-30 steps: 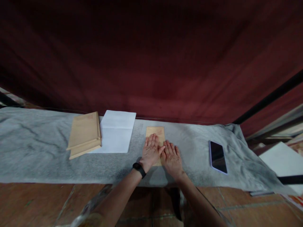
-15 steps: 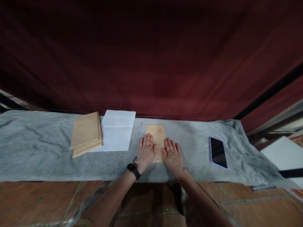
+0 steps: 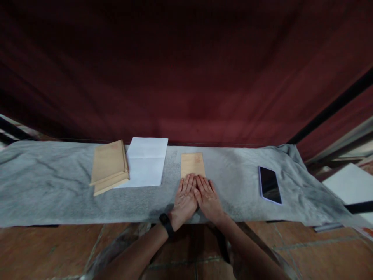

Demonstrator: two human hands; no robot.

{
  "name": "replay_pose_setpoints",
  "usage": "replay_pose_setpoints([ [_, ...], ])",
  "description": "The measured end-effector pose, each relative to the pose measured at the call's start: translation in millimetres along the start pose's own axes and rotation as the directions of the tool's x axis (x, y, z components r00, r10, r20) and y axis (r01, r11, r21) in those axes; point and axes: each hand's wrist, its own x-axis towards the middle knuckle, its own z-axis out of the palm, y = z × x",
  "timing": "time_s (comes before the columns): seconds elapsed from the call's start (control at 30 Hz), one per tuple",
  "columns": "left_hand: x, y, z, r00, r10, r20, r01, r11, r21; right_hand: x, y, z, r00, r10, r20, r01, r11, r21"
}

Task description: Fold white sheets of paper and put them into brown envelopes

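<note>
A small brown envelope [image 3: 192, 163] with a faint reddish mark near its upper right corner lies flat on the grey cloth. My left hand [image 3: 186, 196] rests palm down over its near part, fingers stretched forward. Side by side with it, my right hand [image 3: 208, 197] also lies flat on the envelope, and the two hands touch at the thumbs and index fingers. The envelope's near end is hidden under both hands. A black band [image 3: 166, 225] circles my left wrist.
Left of my hands, several brown envelopes [image 3: 107, 161] are stacked, overlapping a creased sheet of white paper [image 3: 147, 163]. A phone in a lilac case [image 3: 270, 185] lies to the right on the grey cloth [image 3: 239, 186]. Behind hangs a dark red curtain [image 3: 186, 77].
My hands have come together over the envelope and slid toward its near end. Before, they were apart, one along each side of it.
</note>
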Motion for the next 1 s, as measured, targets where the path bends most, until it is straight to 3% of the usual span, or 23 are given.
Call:
replay_pose_setpoints([
  [0.13, -3, -10, -5.2, 1.0, -0.012, 0.012, 0.012, 1.0, -0.013, -4, 11, -1, 0.999, -0.045, 0.013, 0.046, 0.998, -0.051],
  [0.3, -6, -19, -10.3, 0.999, -0.005, 0.042, 0.007, 0.999, -0.035, -6, 31, -9, 0.985, -0.112, 0.129, 0.118, 0.992, -0.036],
  [0.73, -10, -39, -16.0, 0.992, -0.038, 0.117, 0.042, 0.999, -0.03, -4, 61, -16, 0.953, -0.029, 0.301, 0.027, 1.0, 0.01],
  [1.0, -17, -41, -20.4, 0.996, -0.03, 0.087, 0.034, 0.998, -0.045, -8, 79, -9, 0.957, -0.02, 0.29, 0.015, 1.0, 0.021],
])
